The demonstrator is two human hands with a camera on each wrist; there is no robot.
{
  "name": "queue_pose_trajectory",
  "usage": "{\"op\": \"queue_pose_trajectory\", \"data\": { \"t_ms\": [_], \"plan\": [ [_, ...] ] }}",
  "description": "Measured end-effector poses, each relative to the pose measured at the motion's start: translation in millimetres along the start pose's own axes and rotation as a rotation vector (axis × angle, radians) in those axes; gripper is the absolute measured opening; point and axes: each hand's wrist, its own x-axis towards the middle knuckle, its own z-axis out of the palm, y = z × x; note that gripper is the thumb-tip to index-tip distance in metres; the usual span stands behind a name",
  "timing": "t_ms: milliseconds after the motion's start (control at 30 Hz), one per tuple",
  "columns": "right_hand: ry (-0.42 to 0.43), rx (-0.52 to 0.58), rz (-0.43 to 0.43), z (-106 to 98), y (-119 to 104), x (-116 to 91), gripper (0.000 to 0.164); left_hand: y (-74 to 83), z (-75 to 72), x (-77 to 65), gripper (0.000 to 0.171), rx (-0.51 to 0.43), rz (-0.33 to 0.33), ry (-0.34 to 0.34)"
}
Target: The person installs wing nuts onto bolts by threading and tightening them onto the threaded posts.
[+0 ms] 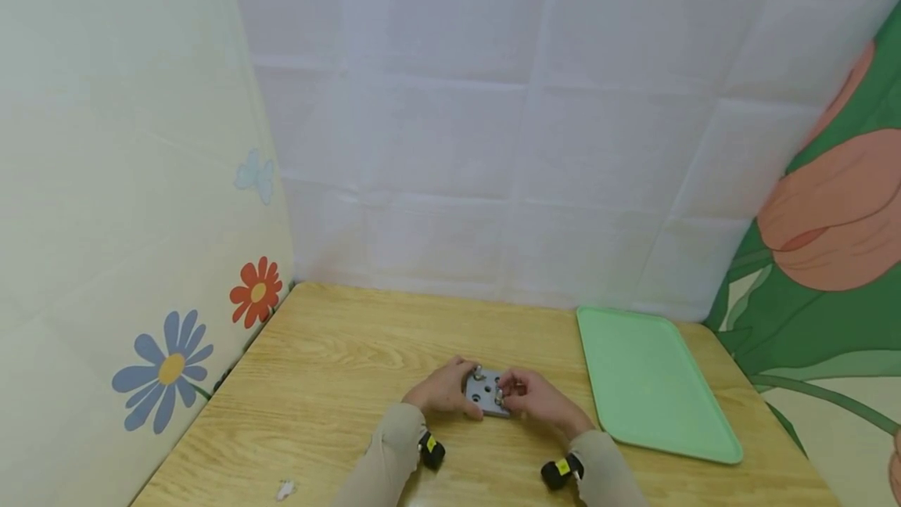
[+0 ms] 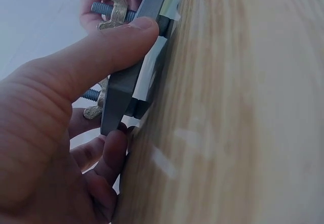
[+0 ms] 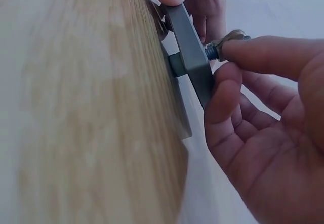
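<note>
A small grey metal plate (image 1: 489, 402) with several holes is held just above the table, two bolts standing through it. My left hand (image 1: 445, 390) grips the plate's left edge, its thumb along the near side in the left wrist view. Beside those fingers, a brass wing nut (image 2: 94, 112) sits on one threaded bolt (image 2: 90, 94). At the other bolt, my right hand (image 1: 540, 399) pinches a second wing nut (image 3: 234, 35) between thumb and fingers. Under the plate a bolt head (image 3: 176, 65) sticks out towards the table.
A light green tray (image 1: 655, 382) lies on the wooden table (image 1: 366, 327) to the right of my hands. Near the front left is a small whitish scrap (image 1: 285, 490). White cloth (image 1: 436, 139) hangs behind the table, with flower-printed sheets at both sides.
</note>
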Motion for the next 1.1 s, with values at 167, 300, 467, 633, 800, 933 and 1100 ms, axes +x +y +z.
{"op": "queue_pose_trajectory", "data": {
  "t_ms": [167, 300, 467, 633, 800, 933, 1100],
  "plan": [
    [-0.009, 0.006, -0.023, 1.1, -20.7, -7.4, 0.026, 0.7, -0.1, -0.1, 0.086, 0.001, -0.008, -0.004],
    [-0.002, -0.012, -0.021, 0.4, -9.4, -3.0, 0.022, 1.0, 0.1, 0.0, 0.085, -0.003, -0.009, -0.003],
    [0.043, -0.041, -0.006, 1.8, 8.1, 3.3, 0.016, 1.3, -0.6, -0.6, 0.085, -0.008, -0.017, -0.003],
    [0.083, -0.068, -0.012, 3.8, 4.6, 2.9, 0.02, 1.7, -0.9, -0.7, 0.086, 0.0, -0.017, 0.005],
    [0.077, -0.039, 0.005, 2.8, 5.6, 2.9, 0.016, 1.9, -1.0, -0.4, 0.085, 0.003, -0.015, 0.009],
    [0.054, 0.066, 0.042, 1.7, 6.1, 2.1, 0.008, 1.9, -1.3, -0.6, 0.085, -0.007, -0.013, 0.005],
    [0.044, 0.08, 0.035, 2.0, 7.0, 2.0, 0.011, 1.7, -0.9, -0.9, 0.086, -0.012, 0.002, 0.01]
  ]
}}
